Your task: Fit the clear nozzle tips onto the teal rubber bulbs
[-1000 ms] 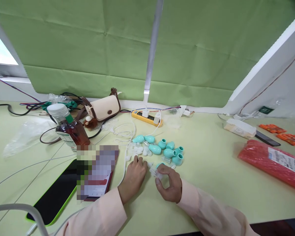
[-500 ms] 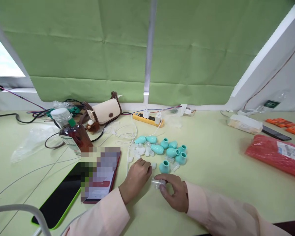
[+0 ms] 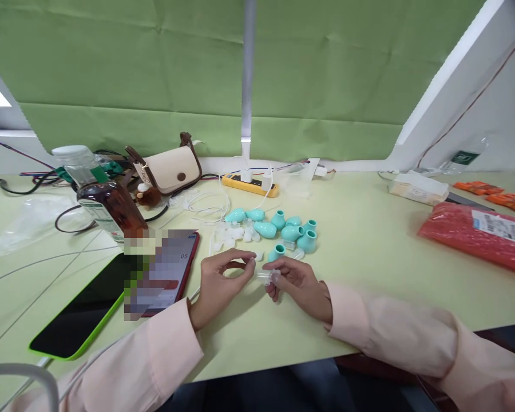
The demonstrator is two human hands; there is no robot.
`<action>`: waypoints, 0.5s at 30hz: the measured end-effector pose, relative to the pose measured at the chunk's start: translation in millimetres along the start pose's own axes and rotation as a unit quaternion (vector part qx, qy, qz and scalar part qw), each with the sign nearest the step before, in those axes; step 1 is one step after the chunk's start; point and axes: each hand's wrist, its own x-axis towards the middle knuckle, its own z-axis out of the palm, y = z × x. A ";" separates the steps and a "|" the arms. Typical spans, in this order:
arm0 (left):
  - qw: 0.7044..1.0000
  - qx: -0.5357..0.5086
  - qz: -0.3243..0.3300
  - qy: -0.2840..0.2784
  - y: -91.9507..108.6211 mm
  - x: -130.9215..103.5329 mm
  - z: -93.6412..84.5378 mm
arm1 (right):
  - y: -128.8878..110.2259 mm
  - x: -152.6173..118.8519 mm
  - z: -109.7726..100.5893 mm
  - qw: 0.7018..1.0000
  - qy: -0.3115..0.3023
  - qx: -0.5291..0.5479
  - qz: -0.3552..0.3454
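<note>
I have the right hand (image 3: 302, 286) gripping the clear tube (image 3: 264, 277) before the teal bulbs (image 3: 265, 229), facing the left hand (image 3: 214, 280), pinched closed, contents unclear; this looks like lining-up, calling for steady alignment.

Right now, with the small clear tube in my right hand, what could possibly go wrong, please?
The right hand pinches the clear tube in its fingertips, so the tube might slip out of that grip. A teal bulb stands just beyond the right hand; a bump could perhaps tip it over. The left sleeve is close to the red-edged phone, so drawing it back may nudge the phone.
</note>
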 end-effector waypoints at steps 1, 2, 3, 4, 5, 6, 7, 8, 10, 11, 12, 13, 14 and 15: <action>1.000 0.001 0.029 -0.002 1.4 -1.5 -2.2 | 0.2 0.6 0.5 1.000 -0.002 0.009 0.010; 0.998 0.006 0.066 -0.010 2.6 -2.9 -4.4 | 0.6 1.1 0.9 1.000 -0.005 0.015 0.016; 0.994 0.015 0.107 -0.019 3.6 -4.2 -6.4 | 1.0 1.7 1.1 1.000 -0.009 0.018 0.022; 0.989 0.028 0.142 -0.030 4.4 -5.4 -8.0 | 1.5 2.2 1.4 0.999 -0.014 0.020 0.026; 0.985 0.042 0.164 -0.038 5.0 -6.6 -9.3 | 1.9 2.7 1.6 0.999 -0.018 0.021 0.028; 0.982 0.055 0.176 -0.041 5.3 -7.6 -10.1 | 2.3 3.0 1.8 0.999 -0.020 0.022 0.030; 0.981 0.064 0.178 -0.042 5.2 -8.5 -10.3 | 2.5 3.2 2.0 0.999 -0.023 0.022 0.029; 0.981 0.068 0.176 -0.044 4.7 -9.2 -10.1 | 2.6 3.3 2.2 0.999 -0.025 0.023 0.028; 0.980 0.064 0.179 -0.054 2.7 -10.2 -8.6 | 2.6 3.3 2.7 0.999 -0.030 0.025 0.027; 0.979 0.058 0.187 -0.062 1.4 -10.5 -7.7 | 2.5 3.3 2.8 0.999 -0.032 0.026 0.030; 0.976 0.053 0.197 -0.069 0.1 -10.5 -6.7 | 2.4 3.4 2.9 0.999 -0.034 0.027 0.032; 0.975 0.052 0.206 -0.071 -1.1 -10.4 -5.9 | 2.2 3.6 2.9 0.998 -0.035 0.028 0.035; 0.973 0.052 0.212 -0.071 -1.9 -10.1 -5.3 | 2.1 3.9 2.9 0.998 -0.038 0.028 0.039; 0.972 0.054 0.217 -0.069 -2.4 -9.7 -4.8 | 1.9 4.3 2.9 0.998 -0.040 0.029 0.043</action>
